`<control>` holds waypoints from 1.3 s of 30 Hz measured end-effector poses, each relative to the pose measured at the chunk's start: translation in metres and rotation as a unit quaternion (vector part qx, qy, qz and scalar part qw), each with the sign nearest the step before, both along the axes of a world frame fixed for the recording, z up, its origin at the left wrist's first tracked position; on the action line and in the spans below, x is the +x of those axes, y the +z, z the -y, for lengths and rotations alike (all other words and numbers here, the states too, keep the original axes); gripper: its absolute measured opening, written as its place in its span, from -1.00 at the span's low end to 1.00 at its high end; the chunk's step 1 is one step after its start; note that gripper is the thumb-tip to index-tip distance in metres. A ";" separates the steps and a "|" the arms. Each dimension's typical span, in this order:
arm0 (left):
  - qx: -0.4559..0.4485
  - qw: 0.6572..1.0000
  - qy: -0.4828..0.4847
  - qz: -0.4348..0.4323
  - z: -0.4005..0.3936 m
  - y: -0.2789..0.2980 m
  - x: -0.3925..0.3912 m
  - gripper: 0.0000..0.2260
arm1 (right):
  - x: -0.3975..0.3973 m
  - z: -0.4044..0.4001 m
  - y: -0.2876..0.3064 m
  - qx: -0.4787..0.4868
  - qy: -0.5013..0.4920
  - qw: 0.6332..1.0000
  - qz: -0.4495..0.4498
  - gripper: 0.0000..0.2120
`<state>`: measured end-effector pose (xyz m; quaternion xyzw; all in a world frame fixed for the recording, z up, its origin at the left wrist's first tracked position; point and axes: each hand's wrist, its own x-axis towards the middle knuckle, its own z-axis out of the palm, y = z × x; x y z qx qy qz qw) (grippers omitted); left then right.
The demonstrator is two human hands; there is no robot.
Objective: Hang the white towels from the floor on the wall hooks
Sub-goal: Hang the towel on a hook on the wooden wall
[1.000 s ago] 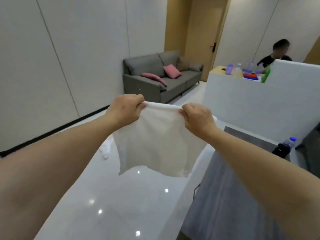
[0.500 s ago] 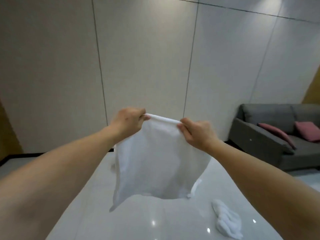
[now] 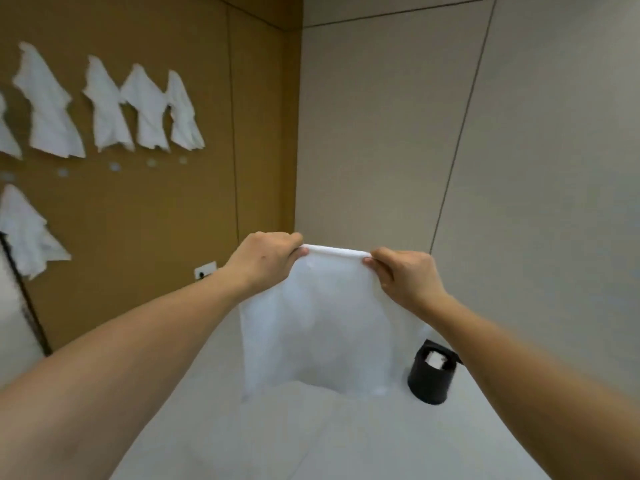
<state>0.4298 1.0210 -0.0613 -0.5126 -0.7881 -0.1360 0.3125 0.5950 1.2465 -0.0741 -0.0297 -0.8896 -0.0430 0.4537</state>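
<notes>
- Head view, far left: white towels already hung (image 3: 48, 109) line the brown wall (image 3: 145, 216) in a row, each draped from its top to a point, with one more lower down (image 3: 24, 233) near the picture's edge.
- Below the row sit small round pale hooks (image 3: 114, 167) (blurred, so their shape is unclear).
- A white wall socket (image 3: 205, 269) sits low on the brown wall, just beside the left forearm.
- Left hand (image 3: 265, 261): fingers curled, pinching the top left corner of the white towel (image 3: 318, 327).
- That towel hangs flat in the air between both hands, above the pale floor (image 3: 311, 438), its top edge stretched taut.
- Right hand (image 3: 408, 278): fingers curled round the top right corner.
- A black bin (image 3: 429, 386) stands on the floor below the right forearm, by the grey wall (image 3: 450, 133).
</notes>
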 end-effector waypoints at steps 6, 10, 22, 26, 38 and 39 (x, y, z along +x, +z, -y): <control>0.039 0.994 0.102 -0.012 0.100 -0.016 -0.115 -0.82 | -0.172 0.083 -0.016 -0.025 0.065 0.997 0.022 -0.80; 0.066 0.983 0.171 -0.009 0.169 -0.016 -0.193 -0.89 | -0.279 0.148 -0.020 -0.018 0.092 0.995 0.046 -0.79; 0.080 0.960 0.261 0.056 0.334 -0.008 -0.383 -0.88 | -0.528 0.300 -0.009 0.006 0.212 0.973 0.095 -0.73; 0.080 0.949 0.299 0.059 0.358 -0.014 -0.442 -0.78 | -0.604 0.324 -0.012 0.002 0.251 0.964 0.085 -0.76; 0.149 0.854 0.480 0.136 0.353 -0.037 -0.686 -0.86 | -0.893 0.358 -0.043 -0.145 0.303 0.908 0.251 -0.66; 0.160 0.844 0.489 0.149 0.353 -0.036 -0.706 -0.86 | -0.917 0.359 -0.044 -0.164 0.317 0.897 0.261 -0.65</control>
